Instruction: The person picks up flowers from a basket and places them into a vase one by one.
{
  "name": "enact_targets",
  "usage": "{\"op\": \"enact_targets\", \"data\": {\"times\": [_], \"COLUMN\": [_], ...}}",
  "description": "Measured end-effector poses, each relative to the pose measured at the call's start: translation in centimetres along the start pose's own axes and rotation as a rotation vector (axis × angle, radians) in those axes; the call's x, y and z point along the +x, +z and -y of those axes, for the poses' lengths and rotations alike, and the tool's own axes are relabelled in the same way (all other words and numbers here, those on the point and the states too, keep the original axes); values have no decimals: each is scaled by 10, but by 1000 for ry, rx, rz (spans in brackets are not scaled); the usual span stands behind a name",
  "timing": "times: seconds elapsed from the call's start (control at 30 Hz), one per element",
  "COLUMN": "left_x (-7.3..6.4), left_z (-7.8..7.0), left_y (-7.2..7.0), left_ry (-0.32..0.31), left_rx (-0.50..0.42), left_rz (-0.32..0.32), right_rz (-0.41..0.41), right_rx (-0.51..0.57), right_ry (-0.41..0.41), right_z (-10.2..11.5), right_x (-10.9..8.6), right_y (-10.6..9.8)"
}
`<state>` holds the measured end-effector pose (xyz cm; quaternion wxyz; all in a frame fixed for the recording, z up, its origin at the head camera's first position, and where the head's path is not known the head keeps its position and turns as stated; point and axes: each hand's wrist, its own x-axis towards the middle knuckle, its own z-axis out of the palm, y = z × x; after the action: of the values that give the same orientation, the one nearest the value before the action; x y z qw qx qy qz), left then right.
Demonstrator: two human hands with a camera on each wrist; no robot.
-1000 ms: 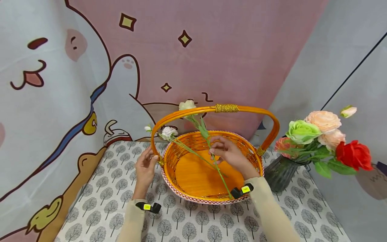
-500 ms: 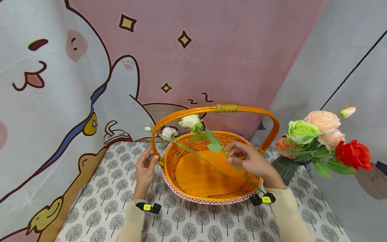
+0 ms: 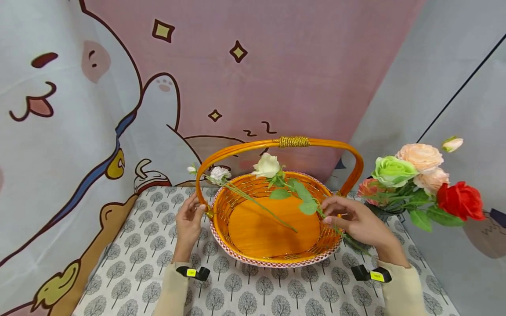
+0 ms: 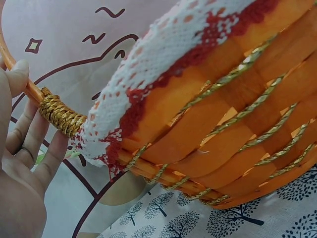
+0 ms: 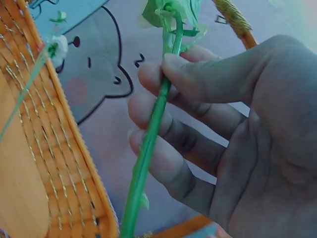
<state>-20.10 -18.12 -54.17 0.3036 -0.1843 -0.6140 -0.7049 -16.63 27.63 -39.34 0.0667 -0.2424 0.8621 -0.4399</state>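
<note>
Taking the oval orange woven basket with a red-and-white lace edge (image 3: 257, 237) as the clock face in the head view, with 12 o'clock at its far side, the person's left hand (image 3: 189, 221) is gripping the low end of the basket's arched orange handle (image 3: 265, 144) at 9 o'clock. The left wrist view is showing the thumb lying on the handle and the fingers spreading behind it, near a tightly wound gold cord binding (image 4: 62, 114).

The right hand (image 3: 357, 219) is holding a creamy white rose with a green leafy stem (image 3: 266, 166) from 3 o'clock. Its thumb and index finger are pinching the stem, while the other fingers are curving loosely behind it. The bloom is showing just short of 12 o'clock, below the handle's arch, and the stem is slanting across the basket toward 4 o'clock.

A thin-stemmed spray of small white flowers (image 3: 218, 174) is leaning over the rim at 10 o'clock, its stem pointing toward 4 o'clock inside the basket.

Outside, at 3 o'clock, a dark vase (image 3: 383, 213) is standing partly hidden by the right hand. It is bearing a large red rose (image 3: 461, 200), a pale green rose (image 3: 393, 171) and peach blooms (image 3: 420, 157). A white tablecloth printed with grey trees (image 3: 233, 281) is lying beneath the basket.
</note>
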Motion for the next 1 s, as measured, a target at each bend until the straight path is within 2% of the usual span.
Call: {"op": "enact_targets", "data": {"times": [0.3,0.53,0.67,0.9,0.93,1.0], "left_x": [1,0,0,1,1,1], "left_z": [-2,-3,-1,-1,-1,-1], "left_y": [2,1,1,1,1,0], "left_ry": [-8,-39,-28,1,3,-3], "left_rx": [1,10,4,-14,-13,-8], "left_rz": [-8,-17,-11,0,1,-1], "right_rz": [-60,-68,-73,-100,-112,-164], "right_rx": [78,181,258,362,392,400], "right_ry": [-94,-216,-266,-346,-368,-359], "right_z": [-6,-11,-12,-11,-11,-8], "right_x": [-33,-45,-51,-49,-47,-43], "right_y": [-22,-39,-46,-59,-60,-63]}}
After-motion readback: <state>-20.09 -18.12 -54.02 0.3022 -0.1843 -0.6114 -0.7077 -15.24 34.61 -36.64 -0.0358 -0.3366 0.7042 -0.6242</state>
